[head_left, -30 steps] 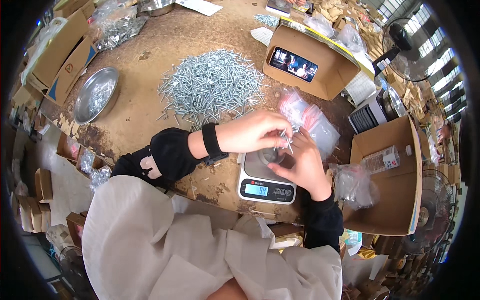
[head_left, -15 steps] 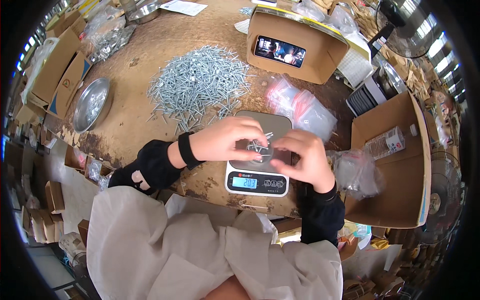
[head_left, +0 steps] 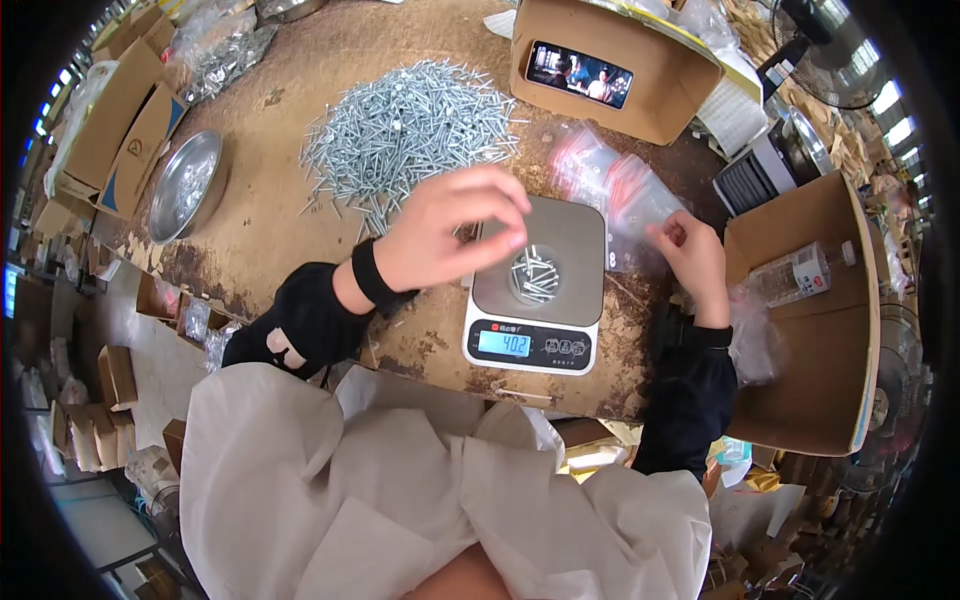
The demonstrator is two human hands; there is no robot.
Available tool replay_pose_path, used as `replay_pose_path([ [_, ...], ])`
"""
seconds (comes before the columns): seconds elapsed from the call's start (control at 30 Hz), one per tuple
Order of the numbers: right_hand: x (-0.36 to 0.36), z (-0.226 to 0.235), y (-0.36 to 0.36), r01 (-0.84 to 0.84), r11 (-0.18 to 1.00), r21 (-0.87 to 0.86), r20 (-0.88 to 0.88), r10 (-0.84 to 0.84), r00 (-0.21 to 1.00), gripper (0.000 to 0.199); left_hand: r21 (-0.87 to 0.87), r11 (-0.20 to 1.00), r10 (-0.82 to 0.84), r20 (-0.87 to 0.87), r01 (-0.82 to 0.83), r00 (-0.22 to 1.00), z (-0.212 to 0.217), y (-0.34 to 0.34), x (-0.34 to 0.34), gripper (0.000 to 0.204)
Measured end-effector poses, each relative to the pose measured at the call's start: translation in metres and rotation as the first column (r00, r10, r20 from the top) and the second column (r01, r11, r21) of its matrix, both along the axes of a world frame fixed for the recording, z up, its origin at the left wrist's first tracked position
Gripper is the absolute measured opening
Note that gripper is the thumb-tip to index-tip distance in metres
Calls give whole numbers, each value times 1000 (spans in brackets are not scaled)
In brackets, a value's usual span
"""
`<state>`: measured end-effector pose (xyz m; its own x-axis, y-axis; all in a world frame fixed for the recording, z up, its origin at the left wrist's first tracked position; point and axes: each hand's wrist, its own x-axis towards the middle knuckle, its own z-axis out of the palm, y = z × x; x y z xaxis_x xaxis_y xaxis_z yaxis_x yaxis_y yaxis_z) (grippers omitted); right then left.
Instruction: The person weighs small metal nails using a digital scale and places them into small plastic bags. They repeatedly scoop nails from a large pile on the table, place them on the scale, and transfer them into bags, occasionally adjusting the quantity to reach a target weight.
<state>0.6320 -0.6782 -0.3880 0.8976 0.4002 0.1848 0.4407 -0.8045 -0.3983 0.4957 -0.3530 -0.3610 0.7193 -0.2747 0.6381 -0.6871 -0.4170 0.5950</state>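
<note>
A white digital scale (head_left: 530, 346) with a grey weighing plate (head_left: 580, 270) stands in front of me. On the plate a small clear round cup holds a cluster of short silver screws (head_left: 536, 278). My left hand (head_left: 450, 230) hovers over the plate's left edge, thumb and fingers apart, nothing in it. Right of the scale, my right hand (head_left: 697, 265) has its thumb and forefinger pinched at the edge of a clear zip bag (head_left: 640, 197) with a red strip. That bag is one of several lying fanned out. Beyond the left hand spreads a large heap of screws (head_left: 410, 125).
A shallow metal bowl (head_left: 186, 188) sits at the left. An open cardboard box (head_left: 800, 330) with a plastic bottle (head_left: 795, 277) stands at the right. Behind the bags, a phone (head_left: 579, 75) leans inside another carton (head_left: 665, 100). A fan (head_left: 830, 50) is at the far right.
Both hands have moved off the cup, the left one up and leftward, the right one out to the zip bags. The screws in the cup are now uncovered, and the scale's reading has risen.
</note>
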Motion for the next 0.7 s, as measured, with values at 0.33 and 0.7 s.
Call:
replay_pose_path([
  [0.33,4,-22,-6,-93,996,-4,-150,92,984,28,120,951,291,-21,-286,957,3,38,15,8],
  [0.7,-1,-20,0,-65,997,-37,-159,58,986,33,248,969,21,-75,-2,997,-8,8,7,21],
])
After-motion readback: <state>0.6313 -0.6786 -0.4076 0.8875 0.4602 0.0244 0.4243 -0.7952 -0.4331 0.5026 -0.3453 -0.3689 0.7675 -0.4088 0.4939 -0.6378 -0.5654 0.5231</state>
